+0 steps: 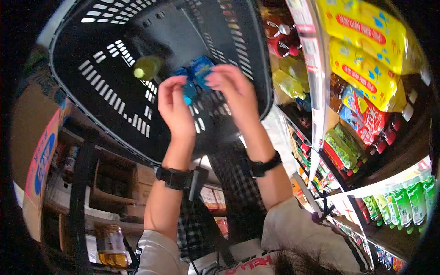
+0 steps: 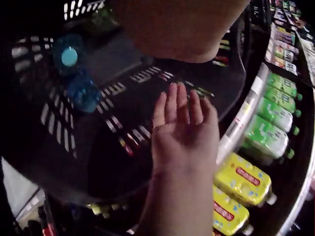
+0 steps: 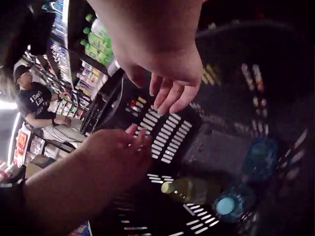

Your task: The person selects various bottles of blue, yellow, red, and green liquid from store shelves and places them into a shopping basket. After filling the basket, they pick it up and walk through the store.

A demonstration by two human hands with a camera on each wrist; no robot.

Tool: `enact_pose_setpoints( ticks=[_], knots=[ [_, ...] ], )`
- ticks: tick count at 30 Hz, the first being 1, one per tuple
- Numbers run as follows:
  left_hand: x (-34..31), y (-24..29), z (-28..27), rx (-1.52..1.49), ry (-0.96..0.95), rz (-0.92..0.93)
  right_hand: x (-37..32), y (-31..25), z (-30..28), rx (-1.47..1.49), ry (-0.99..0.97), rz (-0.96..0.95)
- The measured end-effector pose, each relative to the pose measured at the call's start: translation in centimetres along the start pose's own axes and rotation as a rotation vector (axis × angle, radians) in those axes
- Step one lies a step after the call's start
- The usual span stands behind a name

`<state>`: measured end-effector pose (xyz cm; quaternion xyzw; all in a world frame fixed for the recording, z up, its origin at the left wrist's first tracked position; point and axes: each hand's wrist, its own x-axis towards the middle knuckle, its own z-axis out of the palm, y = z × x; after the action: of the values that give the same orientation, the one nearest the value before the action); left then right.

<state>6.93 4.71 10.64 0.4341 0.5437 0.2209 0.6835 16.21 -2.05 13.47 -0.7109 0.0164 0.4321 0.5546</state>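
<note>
Both hands hover over a black shopping basket (image 1: 103,91) with slotted sides. My left hand (image 1: 177,105) has loosely bent fingers and holds nothing. Across from it, my right hand (image 1: 234,94) is empty too, its fingers extended. Two blue bottles (image 1: 200,68) lie down in the basket, partly overlapped by the fingertips in the head view. The wrist views show these bottles apart from the hands; one has a light blue cap (image 2: 69,56). Beside them lies a bottle of yellowish drink (image 3: 194,191) with a pale yellow cap.
A drinks shelf along the right holds large yellow packs (image 1: 366,68) and green-labelled bottles (image 1: 415,201). Cardboard boxes (image 1: 34,151) and a lower shelf stand on the left. In the right wrist view, a person in a black cap and T-shirt (image 3: 38,101) stands in the aisle.
</note>
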Motion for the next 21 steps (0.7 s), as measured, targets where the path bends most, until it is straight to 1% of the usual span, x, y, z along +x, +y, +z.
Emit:
enact_pose_setpoints(
  ticks=[1,2,3,4,5,6,7,8,9,10,13,15,16,18,19,20,21],
  knots=[
    [-1.8,1.4,1.9,-0.039,-0.049,0.002,-1.8,-0.9,-2.7,-0.086,0.094,-0.019],
    [-3.8,2.6,4.1,-0.091,-0.091,-0.003,-3.5,-1.0,-5.6,-0.08,0.131,-0.017],
    [-5.9,2.8,6.1,-0.158,-0.175,0.005,-5.0,-0.7,-8.7,-0.074,0.167,-0.018],
    [-8.0,3.3,8.2,-0.188,-0.249,-0.077,-6.1,0.2,-11.8,-0.018,0.186,0.017],
    [-9.8,2.6,10.1,-0.176,-0.348,-0.172,-7.3,1.3,-14.7,0.037,0.206,0.058],
    [-11.7,1.9,12.1,-0.266,-0.428,-0.242,-8.4,2.1,-17.2,-0.108,0.237,0.165],
    [-13.2,0.2,13.8,-0.157,-0.548,-0.197,-9.3,2.7,-18.7,-0.13,0.27,0.216],
    [-14.8,-2.0,15.5,-0.149,-0.64,-0.269,-10.0,3.1,-20.3,-0.154,0.302,0.264],
    [-16.2,-4.8,17.2,-0.075,-0.695,-0.326,-10.6,3.7,-21.8,-0.18,0.334,0.313],
    [-17.3,-7.8,18.8,-0.002,-0.75,-0.382,-11.0,5.9,-25.1,-0.287,0.222,0.276],
    [-20.0,-15.1,22.4,0.194,-0.685,-0.382,-10.3,11.2,-31.9,-0.111,0.389,0.417],
    [-20.4,-18.9,24.4,0.271,-0.62,-0.437,-9.3,15.7,-37.4,0.227,0.44,0.393],
    [-20.4,-20.9,25.2,0.306,-0.587,-0.463,-8.5,17.0,-39.0,0.394,0.463,0.378],
    [-21.0,-27.6,26.5,0.14,-0.571,-0.283,-6.2,15.8,-37.6,0.303,0.516,0.302],
    [-20.9,-28.3,26.6,0.147,-0.594,-0.297,-5.5,14.8,-36.6,0.26,0.545,0.262],
    [-20.8,-28.9,26.6,0.155,-0.617,-0.311,-5.3,14.1,-36.1,0.267,0.454,0.213],
    [-19.6,-27.1,26.2,0.251,-0.672,-0.427,-4.3,15.0,-37.3,0.252,0.416,0.233]
  ],
)
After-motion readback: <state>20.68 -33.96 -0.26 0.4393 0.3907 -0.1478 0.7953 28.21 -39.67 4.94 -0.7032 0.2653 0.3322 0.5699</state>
